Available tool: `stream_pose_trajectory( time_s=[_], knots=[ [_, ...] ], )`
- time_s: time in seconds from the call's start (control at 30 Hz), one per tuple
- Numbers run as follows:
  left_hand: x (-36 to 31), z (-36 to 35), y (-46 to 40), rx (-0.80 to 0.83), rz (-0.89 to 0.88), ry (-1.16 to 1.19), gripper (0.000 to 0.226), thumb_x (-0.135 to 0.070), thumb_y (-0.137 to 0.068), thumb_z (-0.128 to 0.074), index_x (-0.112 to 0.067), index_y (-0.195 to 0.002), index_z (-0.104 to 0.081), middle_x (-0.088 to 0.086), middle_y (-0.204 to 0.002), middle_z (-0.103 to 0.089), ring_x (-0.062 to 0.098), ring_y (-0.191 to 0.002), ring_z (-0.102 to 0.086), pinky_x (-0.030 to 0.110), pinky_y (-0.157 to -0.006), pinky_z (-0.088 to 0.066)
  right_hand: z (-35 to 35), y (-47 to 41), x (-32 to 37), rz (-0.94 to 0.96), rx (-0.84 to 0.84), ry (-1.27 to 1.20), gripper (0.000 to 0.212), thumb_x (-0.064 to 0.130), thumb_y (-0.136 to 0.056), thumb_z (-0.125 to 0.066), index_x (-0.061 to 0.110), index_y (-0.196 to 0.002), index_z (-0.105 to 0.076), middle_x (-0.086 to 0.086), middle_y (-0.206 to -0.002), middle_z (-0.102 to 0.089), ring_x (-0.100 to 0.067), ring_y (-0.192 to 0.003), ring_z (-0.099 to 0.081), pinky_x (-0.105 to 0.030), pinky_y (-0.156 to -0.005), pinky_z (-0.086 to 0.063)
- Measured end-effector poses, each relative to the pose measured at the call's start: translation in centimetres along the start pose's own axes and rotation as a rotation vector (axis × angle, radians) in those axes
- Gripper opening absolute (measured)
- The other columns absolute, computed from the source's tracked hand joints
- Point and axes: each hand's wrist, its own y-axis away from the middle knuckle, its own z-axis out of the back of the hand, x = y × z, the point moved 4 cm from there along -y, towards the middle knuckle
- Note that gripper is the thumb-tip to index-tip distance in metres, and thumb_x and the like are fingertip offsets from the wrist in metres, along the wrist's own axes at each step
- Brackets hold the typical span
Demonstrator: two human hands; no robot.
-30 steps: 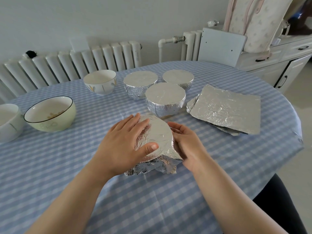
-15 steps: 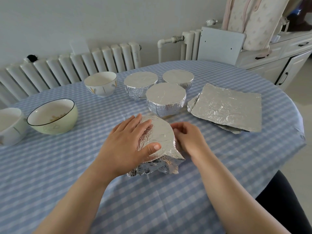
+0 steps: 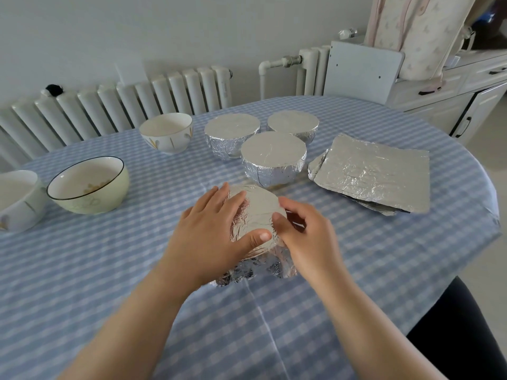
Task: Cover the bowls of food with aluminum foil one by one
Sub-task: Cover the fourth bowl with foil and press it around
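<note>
- One foil-wrapped bowl (image 3: 255, 215) sits near the middle of the worktop (image 3: 356, 270), just in front of the person, and both hands are on it.
- Its foil is stretched flat over the top, while the lower edge at the near side hangs crumpled and loose against the checked cloth.
- The left hand (image 3: 211, 237) lies spread over the left part of the foil top — fingers straight and pressing down, thumb stretched across the near rim.
- The right hand (image 3: 307, 237) is at the bowl's right rim with fingers curled; thumb and forefinger appear to pinch the foil edge there.
- Three bowls already covered stand in a cluster just behind: the nearest covered bowl (image 3: 274, 160), the left covered bowl (image 3: 231, 138) and the far covered bowl (image 3: 293, 127), all close together.
- A stack of foil sheets (image 3: 375, 174) lies flat to the right of that cluster, near the worktop's right edge.
- Three open bowls remain to the left — a white patterned bowl (image 3: 167, 133) beside the covered cluster, a pale green bowl (image 3: 90, 185) with a dark rim nearer the left, and a white bowl (image 3: 16, 201) cut off by the picture's edge.
- A white radiator (image 3: 123, 105) runs along the wall behind the worktop, and a white cabinet (image 3: 452, 100) stands at the far right.
</note>
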Motion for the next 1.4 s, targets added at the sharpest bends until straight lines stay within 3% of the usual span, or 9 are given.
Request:
stream_pose_trajectory(
  time_s=[0.2,0.47,0.67,0.8,0.9,1.07,1.17,1.3,1.4],
  knots=[
    [-1.0,-0.4,0.6,-0.062,0.174,-0.046,0.127,-0.093,-0.047,0.024,-0.032,-0.152,-0.013,0.000,-0.164,-0.004,0.018,-0.150,0.001,0.044,-0.116,-0.017,-0.2,-3.1,-0.2,-0.026,0.195,-0.078,0.031,0.016,-0.092,-0.065,0.020,-0.123,-0.066,0.016,-0.090,-0.066,0.011,-0.073,-0.061,-0.010,-0.066,-0.046],
    [1.1,0.6,0.0,-0.032,0.034,-0.064,0.125,-0.096,-0.051,0.020,-0.036,-0.153,-0.020,-0.013,-0.162,-0.014,0.014,-0.143,-0.012,0.042,-0.114,-0.017,-0.4,-2.7,-1.1,0.004,0.065,-0.141,0.011,0.020,-0.091,-0.067,0.025,-0.100,-0.070,0.010,-0.089,-0.074,-0.002,-0.083,-0.068,-0.026,-0.078,-0.054],
    [1.5,-0.1,0.1,-0.039,0.002,0.048,0.121,-0.097,-0.056,0.011,-0.032,-0.155,-0.015,-0.009,-0.163,-0.012,0.008,-0.149,0.002,0.034,-0.121,-0.004,-0.7,-1.3,-1.3,-0.205,-0.014,-0.346,0.020,0.032,-0.093,-0.064,0.014,-0.087,-0.070,0.010,-0.056,-0.059,-0.006,-0.046,-0.051,-0.020,-0.040,-0.036],
    [1.5,-0.1,0.0,-0.051,0.010,0.092,0.118,-0.097,-0.058,0.007,-0.033,-0.154,-0.017,-0.012,-0.162,-0.012,0.007,-0.148,-0.005,0.032,-0.119,-0.008,-0.9,-1.3,-1.2,-0.356,-0.016,-0.551,0.024,0.030,-0.093,-0.065,0.009,-0.084,-0.070,-0.012,-0.074,-0.064,-0.024,-0.065,-0.059,-0.029,-0.053,-0.049],
    [1.5,-0.1,0.0,-0.049,0.010,0.096,0.111,-0.093,-0.062,0.001,-0.034,-0.154,-0.017,-0.013,-0.161,-0.013,0.006,-0.147,-0.007,0.031,-0.118,-0.009,-1.1,-1.5,-1.2,-0.384,-0.021,-0.581,0.020,0.028,-0.092,-0.066,0.012,-0.082,-0.073,-0.009,-0.076,-0.070,-0.026,-0.071,-0.061,-0.036,-0.063,-0.050],
    [1.6,-0.1,0.0,-0.055,0.012,0.102,0.118,-0.097,-0.057,0.006,-0.035,-0.154,-0.017,-0.014,-0.160,-0.013,0.005,-0.145,-0.007,0.031,-0.118,-0.010,-1.4,-1.9,-1.3,-0.360,-0.021,-0.581,0.015,0.021,-0.095,-0.062,0.014,-0.087,-0.073,-0.004,-0.078,-0.073,-0.019,-0.070,-0.064,-0.027,-0.056,-0.053],
    [1.6,-0.1,0.0,-0.064,0.015,0.108,0.120,-0.098,-0.055,0.007,-0.035,-0.153,-0.019,-0.013,-0.159,-0.015,0.006,-0.145,-0.008,0.031,-0.118,-0.011,-1.6,-2.3,-1.4,-0.352,-0.018,-0.555,0.014,0.018,-0.096,-0.061,0.014,-0.088,-0.072,-0.007,-0.082,-0.073,-0.021,-0.075,-0.065,-0.036,-0.068,-0.055],
    [1.6,-0.1,-0.1,-0.060,0.003,0.097,0.111,-0.094,-0.061,-0.003,-0.034,-0.154,-0.019,-0.012,-0.160,-0.015,0.007,-0.146,-0.008,0.032,-0.117,-0.012,-1.6,-2.8,-1.4,-0.358,0.029,-0.488,0.016,0.018,-0.098,-0.057,0.016,-0.090,-0.071,-0.003,-0.077,-0.070,-0.012,-0.060,-0.060,-0.020,-0.045,-0.045],
    [1.6,-0.2,-0.1,-0.065,0.002,0.102,0.113,-0.095,-0.060,-0.003,-0.034,-0.153,-0.020,-0.012,-0.159,-0.016,0.008,-0.146,-0.009,0.032,-0.117,-0.013,-1.7,-3.2,-1.4,-0.387,0.091,-0.558,0.014,0.012,-0.099,-0.055,0.012,-0.094,-0.068,-0.003,-0.079,-0.069,-0.008,-0.057,-0.061,-0.020,-0.046,-0.047]
  ],
)
